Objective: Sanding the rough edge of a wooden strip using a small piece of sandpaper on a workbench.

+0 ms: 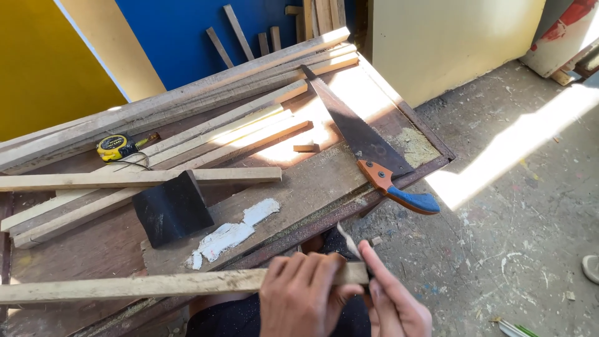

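My left hand (304, 298) is wrapped around the right end of a long thin wooden strip (137, 286) that runs leftward along the near edge of the workbench (312, 187). My right hand (394, 299) meets that same end, its index finger raised beside a small pale sliver (349, 239) that sticks up there. I cannot tell whether the right hand pinches the strip or the sliver. A handsaw (359, 134) with an orange and blue handle (399, 190) lies on the bench, the handle overhanging the edge.
Several long wooden battens (175, 118) lie across the bench. A yellow tape measure (116, 146), a black sheet (173, 209), a small wood offcut (306, 148) and white scraps (228, 236) lie among them. A dusty concrete floor (518, 206) lies to the right.
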